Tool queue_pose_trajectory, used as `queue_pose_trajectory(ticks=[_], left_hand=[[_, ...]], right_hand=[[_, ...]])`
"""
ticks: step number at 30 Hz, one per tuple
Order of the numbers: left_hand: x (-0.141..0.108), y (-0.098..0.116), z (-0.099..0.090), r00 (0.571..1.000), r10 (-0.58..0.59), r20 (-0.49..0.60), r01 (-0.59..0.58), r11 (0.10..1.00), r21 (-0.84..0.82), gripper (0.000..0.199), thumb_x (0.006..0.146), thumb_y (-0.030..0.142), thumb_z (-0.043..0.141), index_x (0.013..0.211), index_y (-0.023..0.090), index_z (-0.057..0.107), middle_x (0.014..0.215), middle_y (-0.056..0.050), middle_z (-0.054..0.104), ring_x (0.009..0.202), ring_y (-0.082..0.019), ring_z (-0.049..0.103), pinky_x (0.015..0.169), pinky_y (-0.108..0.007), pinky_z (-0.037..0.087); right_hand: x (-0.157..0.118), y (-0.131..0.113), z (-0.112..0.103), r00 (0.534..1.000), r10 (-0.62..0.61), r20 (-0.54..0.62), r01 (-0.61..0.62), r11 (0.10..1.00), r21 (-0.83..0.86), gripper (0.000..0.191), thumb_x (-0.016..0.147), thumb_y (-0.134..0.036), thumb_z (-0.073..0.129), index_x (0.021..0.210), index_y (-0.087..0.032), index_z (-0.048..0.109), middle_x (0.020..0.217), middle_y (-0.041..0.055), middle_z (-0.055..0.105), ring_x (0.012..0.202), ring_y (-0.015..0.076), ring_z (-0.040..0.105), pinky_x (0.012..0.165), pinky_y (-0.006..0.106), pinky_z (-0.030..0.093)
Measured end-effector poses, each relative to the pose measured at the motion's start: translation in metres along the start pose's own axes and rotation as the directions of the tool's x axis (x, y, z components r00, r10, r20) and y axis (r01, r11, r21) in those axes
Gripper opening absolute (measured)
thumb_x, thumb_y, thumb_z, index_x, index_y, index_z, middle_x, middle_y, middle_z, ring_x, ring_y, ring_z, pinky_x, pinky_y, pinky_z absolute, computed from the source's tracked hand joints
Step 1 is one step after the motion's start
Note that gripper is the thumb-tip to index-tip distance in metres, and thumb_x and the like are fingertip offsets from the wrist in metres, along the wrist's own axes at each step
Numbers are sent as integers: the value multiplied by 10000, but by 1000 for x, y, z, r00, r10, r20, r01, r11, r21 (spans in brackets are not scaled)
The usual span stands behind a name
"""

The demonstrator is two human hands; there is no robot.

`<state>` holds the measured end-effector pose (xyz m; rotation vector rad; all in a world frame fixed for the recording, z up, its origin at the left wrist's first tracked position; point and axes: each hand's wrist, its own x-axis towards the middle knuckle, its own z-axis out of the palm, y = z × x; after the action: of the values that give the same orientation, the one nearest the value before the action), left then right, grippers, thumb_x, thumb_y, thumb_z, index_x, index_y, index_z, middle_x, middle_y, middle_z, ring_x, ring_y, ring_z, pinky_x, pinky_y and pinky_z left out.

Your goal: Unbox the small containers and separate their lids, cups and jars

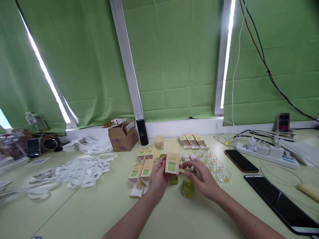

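In the middle of the table my left hand (159,179) is closed around a small beige paper box (172,161) with a green square on its front and a raised top flap. My right hand (200,176) is beside the box's right edge, its thumb and fingers pinched at something small and yellowish that I cannot make out. Just below the right fingers stands a clear jar with a green lid (188,188). A green lid (173,180) lies under the box, partly hidden. Several similar beige boxes (147,171) stand left of my left hand.
Clear plastic jars (219,167) with yellow labels stand to the right. More beige boxes (192,141) lie behind. White straps (79,169), a cardboard box (123,136) and a black cylinder (142,132) are at left. Phones (241,160), a tablet (281,200) and a power strip (269,154) occupy the right.
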<state>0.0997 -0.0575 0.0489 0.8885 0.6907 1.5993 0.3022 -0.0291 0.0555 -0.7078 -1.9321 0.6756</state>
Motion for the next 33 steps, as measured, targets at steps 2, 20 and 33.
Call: queue_pose_trajectory(ticks=[2,20,33], left_hand=[[-2,0,2,1000,-10,5,9,998,61,514,870,472,741,1281,205,587,1154,-109,741,965,-284,754,719,-376,629],[-15,0,13,951,154,269,-245,905,348,605,889,409,712,1429,214,523,1475,-151,572,1386,-315,514,1168,-456,407],[-16,-3,10,940,215,266,-323,816,480,564,948,384,650,1465,219,493,1487,-149,547,1375,-318,519,1156,-462,427]], right_hand=[[0,-2,4,999,36,-18,-34,996,85,325,933,-501,630,1169,-292,708,1132,88,714,1088,306,609,954,444,496],[6,9,13,960,280,7,-241,812,531,476,839,-651,697,1071,-235,707,1035,77,737,870,233,644,827,357,530],[5,16,20,962,273,13,-243,834,496,429,874,-595,700,1108,-235,692,943,56,733,814,219,632,852,381,528]])
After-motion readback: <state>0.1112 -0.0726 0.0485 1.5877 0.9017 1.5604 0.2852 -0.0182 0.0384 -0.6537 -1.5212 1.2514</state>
